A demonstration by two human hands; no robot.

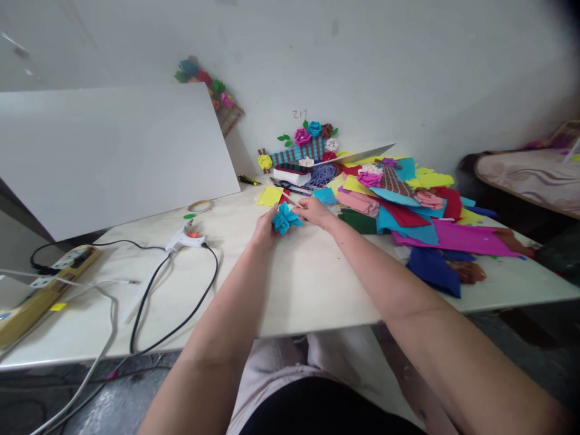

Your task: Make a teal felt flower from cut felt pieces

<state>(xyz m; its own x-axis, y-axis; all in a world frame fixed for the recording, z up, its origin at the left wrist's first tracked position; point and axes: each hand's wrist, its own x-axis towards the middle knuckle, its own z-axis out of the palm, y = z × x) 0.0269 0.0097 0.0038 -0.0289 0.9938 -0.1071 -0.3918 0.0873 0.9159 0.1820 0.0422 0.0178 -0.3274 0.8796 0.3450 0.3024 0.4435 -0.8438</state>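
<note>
My left hand (265, 225) is closed on the edge of a bright blue paper flower (285, 220) with pointed petals, held just above the white table. Close by on the right, the fingers of my right hand (314, 212) are pinched around a thin pale stick (289, 198), which slants up and to the left behind the flower. Whether the stick touches the flower, I cannot tell. A yellow paper piece (270, 196) lies just beyond the hands, with a bit of red beside it.
A white glue gun (185, 240) with a black cord, a tape roll (200, 206) and a power strip (49, 290) are on the left. Coloured paper sheets (471, 238) pile up on the right. Behind stand a white board (113, 151) and a decorated paper-flower piece (301, 148).
</note>
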